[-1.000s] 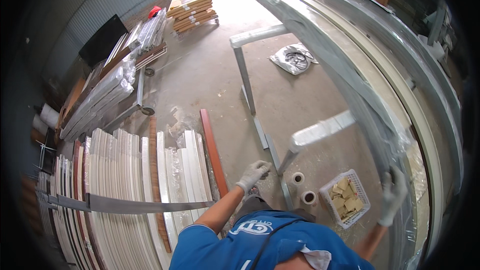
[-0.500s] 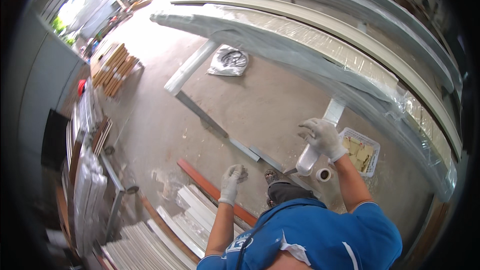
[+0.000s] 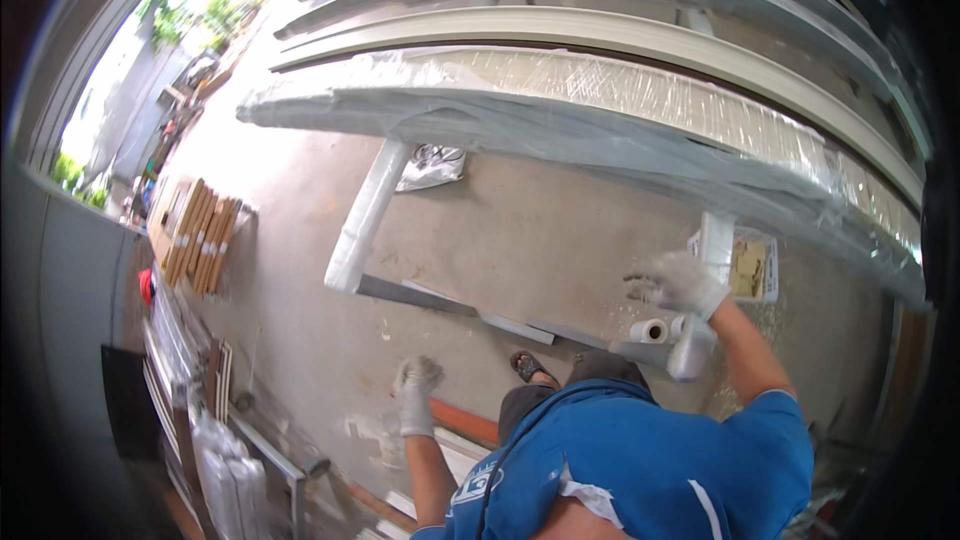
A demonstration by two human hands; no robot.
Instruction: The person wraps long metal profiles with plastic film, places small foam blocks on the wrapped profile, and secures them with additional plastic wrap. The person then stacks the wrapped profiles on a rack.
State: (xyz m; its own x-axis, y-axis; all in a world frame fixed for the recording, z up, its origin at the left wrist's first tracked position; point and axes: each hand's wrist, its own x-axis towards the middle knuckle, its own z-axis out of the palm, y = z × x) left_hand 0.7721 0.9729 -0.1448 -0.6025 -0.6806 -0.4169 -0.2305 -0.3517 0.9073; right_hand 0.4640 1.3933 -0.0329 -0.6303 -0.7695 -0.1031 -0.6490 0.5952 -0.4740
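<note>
My left hand (image 3: pixel 415 395), in a pale work glove, hangs at waist level with its fingers loosely bent. Nothing shows in it. Further right, my right hand (image 3: pixel 682 284), gloved too, is smeared by motion; its fingers reach leftward, and I see nothing between them. It is nearest to a plastic-wrapped support arm (image 3: pixel 716 240) of the rack, whose end (image 3: pixel 692 352) sticks out below my wrist. A long beige panel bundle (image 3: pixel 560 80) in clear film lies across the rack arms, beyond both hands. Two rolls stand near the right-hand arm, one a white roll (image 3: pixel 648 331).
Another wrapped rack arm (image 3: pixel 362 215) juts out at left, above a metal base bar (image 3: pixel 415 297). A white plastic basket (image 3: pixel 770 282) holds yellowish pieces. Flat cardboard packs (image 3: pixel 195 240) stand at far left. A reddish bar (image 3: pixel 465 423) and white strips lie beside my left forearm.
My view has swung, and the rack now lies more level across it. My right hand has turned, its fingers now reaching leftward over the floor. The left hand stays low and bent.
</note>
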